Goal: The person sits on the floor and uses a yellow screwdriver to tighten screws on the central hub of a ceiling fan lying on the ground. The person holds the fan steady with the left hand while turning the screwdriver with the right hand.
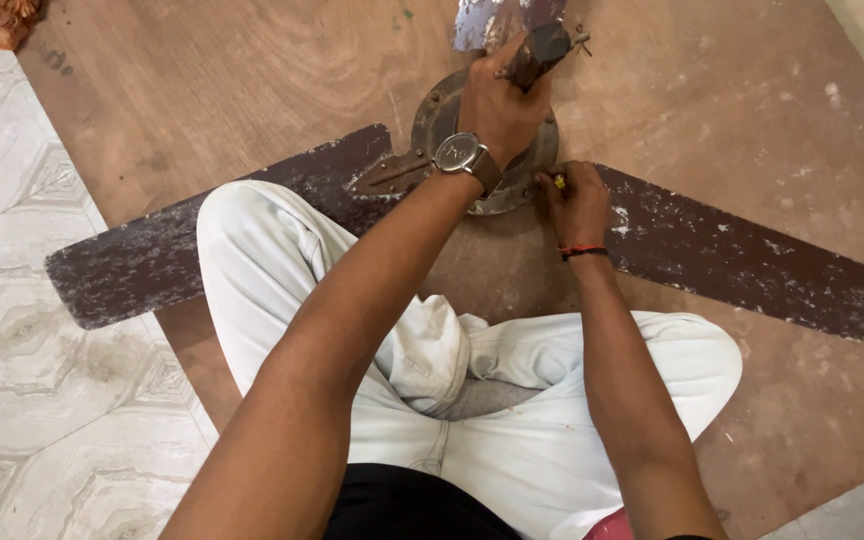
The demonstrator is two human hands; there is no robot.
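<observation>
While the left hand (500, 105) clamps the rusty round metal fan motor's (442, 120) stem, right fingers (564, 190) pinch a small yellow-tipped tool at its near rim; heavy, rigid, best gripped centrally.

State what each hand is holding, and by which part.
Left hand grips the ceiling fan's down-rod near the motor hub. Right hand pinches a small yellow-tipped tool.

Third fan blade (497, 20): cut off by the top edge of the frame.
Fan hub (432, 125): middle hidden under the left hand (500, 105).
Small yellow-tipped thing (559, 181): at the right hand (577, 205), too small to tell.
Reddish heap (7, 20): upper left corner, cut off, unclear.
Pink thing (607, 527): bottom edge, mostly out of frame.
</observation>
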